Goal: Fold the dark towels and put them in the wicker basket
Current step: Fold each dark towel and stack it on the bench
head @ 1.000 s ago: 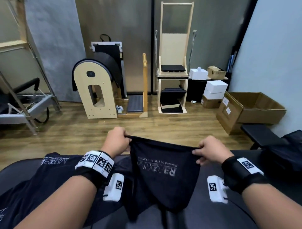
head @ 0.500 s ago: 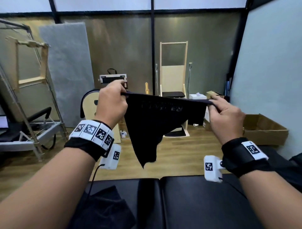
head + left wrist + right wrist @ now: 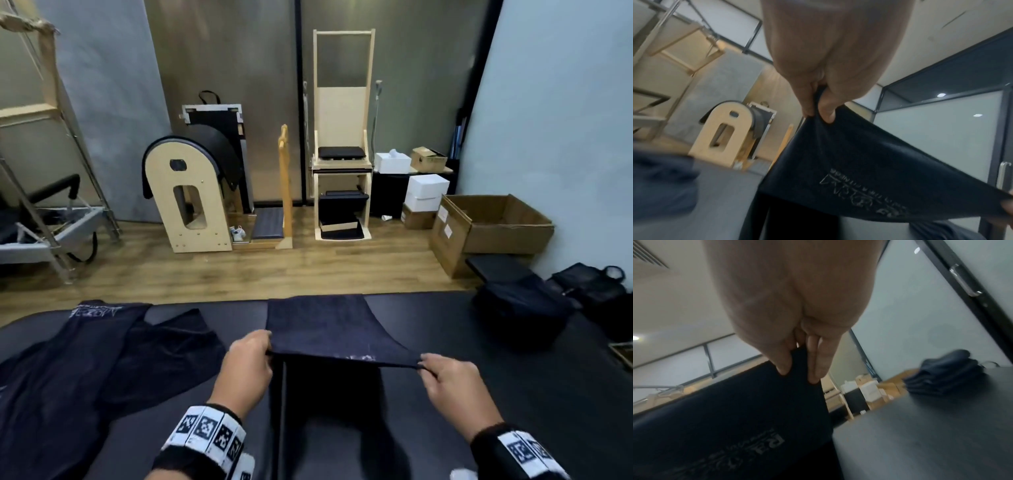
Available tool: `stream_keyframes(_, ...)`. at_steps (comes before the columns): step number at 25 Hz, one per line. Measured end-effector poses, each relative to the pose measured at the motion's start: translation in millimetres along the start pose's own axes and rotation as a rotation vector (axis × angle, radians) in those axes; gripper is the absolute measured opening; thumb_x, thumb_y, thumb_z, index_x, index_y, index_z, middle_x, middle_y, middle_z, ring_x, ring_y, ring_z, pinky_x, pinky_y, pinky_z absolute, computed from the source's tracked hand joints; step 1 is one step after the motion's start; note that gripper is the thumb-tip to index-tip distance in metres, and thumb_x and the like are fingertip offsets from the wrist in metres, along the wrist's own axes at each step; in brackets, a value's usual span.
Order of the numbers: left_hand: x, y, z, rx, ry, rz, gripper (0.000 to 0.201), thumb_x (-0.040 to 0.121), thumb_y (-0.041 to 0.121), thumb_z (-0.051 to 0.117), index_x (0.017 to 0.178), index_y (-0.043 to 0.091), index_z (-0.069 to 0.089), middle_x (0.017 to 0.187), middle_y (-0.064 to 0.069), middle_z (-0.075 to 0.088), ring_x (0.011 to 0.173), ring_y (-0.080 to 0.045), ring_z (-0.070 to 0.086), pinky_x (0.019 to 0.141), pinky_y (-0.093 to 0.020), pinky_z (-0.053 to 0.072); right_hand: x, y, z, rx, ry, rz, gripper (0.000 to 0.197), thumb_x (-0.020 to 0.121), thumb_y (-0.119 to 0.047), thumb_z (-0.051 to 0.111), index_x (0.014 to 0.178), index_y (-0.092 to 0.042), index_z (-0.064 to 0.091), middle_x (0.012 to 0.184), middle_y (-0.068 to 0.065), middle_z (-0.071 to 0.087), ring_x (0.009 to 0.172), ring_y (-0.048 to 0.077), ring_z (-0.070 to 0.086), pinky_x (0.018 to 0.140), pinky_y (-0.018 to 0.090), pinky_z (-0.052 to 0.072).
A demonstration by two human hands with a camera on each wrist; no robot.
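Note:
A dark towel [image 3: 329, 325] with pale lettering stretches from my hands out over the black padded table [image 3: 445, 329], its far end lying flat and its near edge lifted. My left hand [image 3: 251, 356] pinches the near left corner [image 3: 818, 112]. My right hand [image 3: 445, 377] pinches the near right corner [image 3: 801, 368]. More loose dark towels [image 3: 85, 356] lie spread at the table's left. A stack of folded dark towels [image 3: 520, 308] sits at the right [image 3: 945, 374]. A wicker basket corner [image 3: 625, 354] shows at the right edge.
Beyond the table is a wooden floor with a curved wooden barrel [image 3: 191, 198], a tall wooden chair frame [image 3: 342, 137], white boxes [image 3: 426, 192] and an open cardboard box [image 3: 489, 226]. A metal frame [image 3: 41, 205] stands at the left.
My hands came down from chest height, where the towel hung in the air, and laid its far part flat on the table. Both still pinch the same edge.

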State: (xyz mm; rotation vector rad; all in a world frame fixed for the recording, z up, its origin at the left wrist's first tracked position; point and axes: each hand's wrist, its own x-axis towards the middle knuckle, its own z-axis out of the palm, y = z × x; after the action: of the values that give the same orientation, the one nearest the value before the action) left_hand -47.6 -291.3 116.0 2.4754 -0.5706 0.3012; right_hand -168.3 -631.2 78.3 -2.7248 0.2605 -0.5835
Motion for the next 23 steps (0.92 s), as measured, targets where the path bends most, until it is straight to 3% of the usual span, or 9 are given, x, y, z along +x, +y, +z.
stream_keyframes(2, -33, 5, 20, 0.053, -0.144, -0.146, 0.026, 0.073, -0.003, 0.057, 0.082, 0.019, 0.067, 0.087, -0.003, 0.073, 0.089, -0.029, 0.068, 0.071, -0.032, 0.052, -35, 18, 3, -0.006, -0.196, 0.120, 0.008, 0.083, -0.025, 0.064, 0.077, -0.021, 0.068, 0.076, -0.004, 0.073, 0.076, 0.027, 0.070, 0.064, 0.036, 0.051)
stream_keyframes(6, -76, 31, 29, 0.145, -0.342, -0.240, 0.005, 0.077, 0.015, 0.054, 0.080, 0.019, 0.052, 0.083, -0.004, 0.068, 0.090, -0.031, 0.063, 0.068, -0.036, 0.048, -71, 27, -24, -0.014, -0.400, 0.193, 0.020, 0.093, -0.027, 0.061, 0.074, -0.021, 0.064, 0.072, -0.003, 0.066, 0.080, 0.025, 0.067, 0.067, 0.034, 0.047)
stream_keyframes(8, -85, 42, 26, 0.140, -0.424, -0.293, 0.009, 0.079, 0.021, 0.056, 0.074, 0.020, 0.048, 0.080, -0.004, 0.065, 0.086, -0.030, 0.062, 0.070, -0.037, 0.050, -77, 29, -40, -0.028, -0.495, 0.217, 0.025, 0.095, -0.029, 0.059, 0.073, -0.016, 0.062, 0.066, -0.002, 0.066, 0.068, 0.020, 0.069, 0.063, 0.032, 0.052)
stream_keyframes(11, -88, 54, 21, 0.112, -0.581, -0.333, 0.013, 0.080, 0.024, 0.063, 0.073, 0.022, 0.053, 0.082, -0.002, 0.067, 0.082, -0.023, 0.065, 0.076, -0.037, 0.054, -75, 30, -57, 0.068, -0.629, 0.306, 0.028, 0.096, -0.021, 0.058, 0.075, -0.004, 0.063, 0.056, 0.010, 0.070, 0.047, 0.019, 0.069, 0.054, 0.030, 0.059)
stream_keyframes(14, -83, 58, 18, 0.121, -0.729, -0.347, 0.015, 0.083, 0.026, 0.066, 0.072, 0.022, 0.057, 0.083, -0.002, 0.068, 0.069, -0.020, 0.065, 0.064, -0.030, 0.053, -67, 29, -69, 0.107, -0.710, 0.346, 0.028, 0.096, -0.015, 0.058, 0.071, -0.001, 0.060, 0.052, 0.014, 0.068, 0.046, 0.027, 0.070, 0.046, 0.032, 0.058)
stream_keyframes(16, -74, 56, 18, 0.145, -0.750, -0.349, 0.020, 0.086, 0.029, 0.066, 0.069, 0.023, 0.057, 0.080, -0.002, 0.066, 0.068, -0.020, 0.063, 0.060, -0.028, 0.049, -54, 28, -67, 0.110, -0.724, 0.357, 0.030, 0.095, -0.013, 0.060, 0.066, -0.008, 0.055, 0.048, 0.010, 0.062, 0.045, 0.028, 0.069, 0.045, 0.033, 0.057)
stream_keyframes(19, -45, 43, 20, 0.194, -0.637, -0.353, 0.035, 0.087, 0.035, 0.068, 0.060, 0.022, 0.050, 0.071, 0.002, 0.058, 0.069, -0.019, 0.058, 0.063, -0.030, 0.044, -27, 31, -53, 0.118, -0.688, 0.354, 0.026, 0.094, -0.011, 0.060, 0.071, -0.001, 0.057, 0.053, 0.010, 0.061, 0.045, 0.028, 0.069, 0.047, 0.039, 0.060)
stream_keyframes(23, 27, 17, 33, 0.176, -0.570, -0.323, 0.043, 0.088, 0.027, 0.068, 0.052, 0.021, 0.045, 0.061, 0.005, 0.052, 0.072, -0.024, 0.055, 0.064, -0.030, 0.038, 31, 35, -23, 0.101, -0.577, 0.353, 0.018, 0.094, -0.012, 0.060, 0.077, -0.013, 0.064, 0.067, 0.012, 0.066, 0.045, 0.017, 0.068, 0.047, 0.026, 0.054)
